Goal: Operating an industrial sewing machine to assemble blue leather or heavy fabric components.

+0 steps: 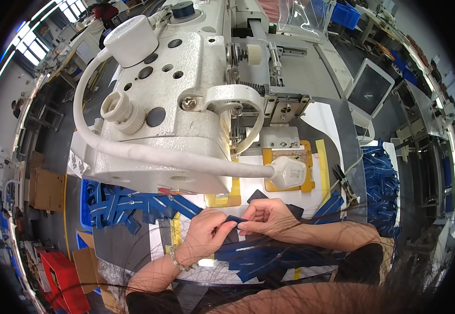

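Observation:
Both of my hands pinch a small dark blue fabric piece [234, 220] in front of a white industrial sewing machine [175, 115]. My left hand [211, 235] grips its left end, a beaded bracelet on that wrist; my right hand [264, 217] grips the other end, fingers curled. Blue zipper strips [259, 259] lie on the worktop beneath my wrists, and more [122, 204] are heaped at the left. Yellow-framed templates [306, 180] sit under the machine head, near dark pieces partly hidden behind my right hand.
At the right are hanging blue zipper strips [379, 193], black-handled snips [345, 183] and a tablet screen [369, 86]. Cardboard boxes [49, 188] and a red bin [65, 282] stand at the left. A seated person [18, 108] is in the left background among other worktables.

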{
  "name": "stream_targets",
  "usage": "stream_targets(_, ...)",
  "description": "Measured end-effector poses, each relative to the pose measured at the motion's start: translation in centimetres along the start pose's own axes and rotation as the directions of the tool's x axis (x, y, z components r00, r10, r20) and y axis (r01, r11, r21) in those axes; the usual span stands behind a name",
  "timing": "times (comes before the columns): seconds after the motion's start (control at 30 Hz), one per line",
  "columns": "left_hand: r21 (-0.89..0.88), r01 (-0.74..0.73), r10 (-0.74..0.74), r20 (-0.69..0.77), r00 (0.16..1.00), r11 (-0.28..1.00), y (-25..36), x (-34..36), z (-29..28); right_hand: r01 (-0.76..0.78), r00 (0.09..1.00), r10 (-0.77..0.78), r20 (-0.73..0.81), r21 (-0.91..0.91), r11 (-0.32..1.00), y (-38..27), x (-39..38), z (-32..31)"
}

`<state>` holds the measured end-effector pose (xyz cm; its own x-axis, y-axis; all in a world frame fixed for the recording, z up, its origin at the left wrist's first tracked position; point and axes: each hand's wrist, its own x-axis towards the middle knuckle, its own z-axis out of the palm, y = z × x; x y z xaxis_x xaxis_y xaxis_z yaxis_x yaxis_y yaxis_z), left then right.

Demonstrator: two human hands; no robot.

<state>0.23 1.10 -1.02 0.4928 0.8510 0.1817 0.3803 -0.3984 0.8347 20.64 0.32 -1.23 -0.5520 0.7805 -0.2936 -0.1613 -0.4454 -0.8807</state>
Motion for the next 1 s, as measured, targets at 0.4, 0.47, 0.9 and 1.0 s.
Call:
stream_targets(0.4, 0.03, -0.069, 0.066, 0.081, 0.995, 0.997, -0.4, -0.1, -0.1, 0.07, 0.997, -0.061, 0.039, -0.344, 0.936, -1.0, 0.0, -0.2)
stream_targets(0.47, 0.043, -0.101, 0.096, 0.12, 0.988, 0.994, -0.4, -0.2, -0.3, 0.112, 0.993, -0.07, 0.1, -0.519, 0.847, -2.7, 0.0, -0.2)
stream_targets(0.9, -0.086, 0.187, -0.17, 0.172, 0.97, 0.979, 0.5, 0.2, -1.0, 0.126, 0.988, -0.083, 0.129, -0.376, 0.918, -1.6, 0.3, -0.2)
stream_targets(1.0, -0.117, 0.207, -0.175, 0.236, 0.956, 0.971, 0.0, -0.2, -0.7, 0.073, 0.996, -0.058, 0.063, -0.264, 0.962, -1.1, 0.4, -0.4)
